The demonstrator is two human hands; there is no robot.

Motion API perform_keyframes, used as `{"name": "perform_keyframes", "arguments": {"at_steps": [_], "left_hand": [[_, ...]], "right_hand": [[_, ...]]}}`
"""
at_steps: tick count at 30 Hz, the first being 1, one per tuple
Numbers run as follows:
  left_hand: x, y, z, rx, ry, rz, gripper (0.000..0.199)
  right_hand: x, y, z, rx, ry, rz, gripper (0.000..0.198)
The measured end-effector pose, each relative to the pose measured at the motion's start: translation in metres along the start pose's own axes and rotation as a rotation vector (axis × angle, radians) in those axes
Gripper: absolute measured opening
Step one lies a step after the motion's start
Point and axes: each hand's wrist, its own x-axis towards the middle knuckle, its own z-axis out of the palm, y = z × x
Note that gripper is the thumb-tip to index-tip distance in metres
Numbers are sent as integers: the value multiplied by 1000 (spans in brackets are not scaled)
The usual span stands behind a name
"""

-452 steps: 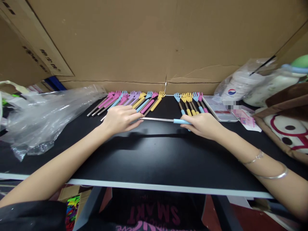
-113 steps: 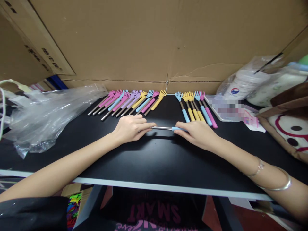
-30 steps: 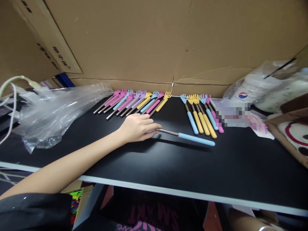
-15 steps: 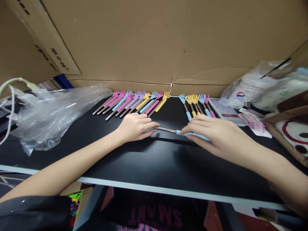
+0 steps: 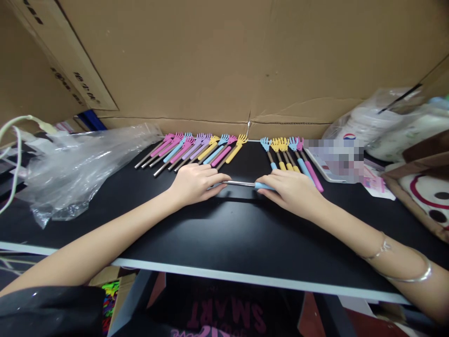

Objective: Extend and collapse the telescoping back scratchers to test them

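Between my two hands, a blue back scratcher (image 5: 242, 183) with a shiny metal rod is held level, just over the black table. My left hand (image 5: 199, 185) is closed in a pinch around the rod's left part, so whatever lies under those fingers is hidden. My right hand (image 5: 286, 187) pinches the blue sleeve and covers its far end. Behind the left hand lies a row of several pink, blue, purple and yellow back scratchers (image 5: 192, 149), claws toward the back. A smaller group of blue, yellow and pink back scratchers (image 5: 290, 157) rests beyond the right hand.
A clear plastic bag (image 5: 77, 161) covers the table's left side, with a white cable (image 5: 17, 164) beside it. At right are a phone (image 5: 317, 161), partly blurred, a bagged white cup (image 5: 368, 122) and a brown plush item (image 5: 421, 187). A cardboard wall (image 5: 210, 61) closes off the back.
My right hand has moved left and closer to my left hand, and now covers the far part of the blue sleeve. My left hand has stayed nearly still.
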Motion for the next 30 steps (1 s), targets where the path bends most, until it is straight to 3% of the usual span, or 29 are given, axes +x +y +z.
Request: {"name": "perform_keyframes", "arguments": {"at_steps": [6,13,25,30], "left_hand": [[-1,-1,2,-13,-17,-34,21],[-3,-3,2,1,14,-4,23],[-3,-2,2,58,85,60,20],[-3,-5,-3,194,232,177,16]], "right_hand": [[-4,4,4,-78,19,67,40],[-8,0,4,24,0,116,38],[-5,-8,-5,80,-212,216,34],[-5,-11,-9,141,-302,229,32]]}}
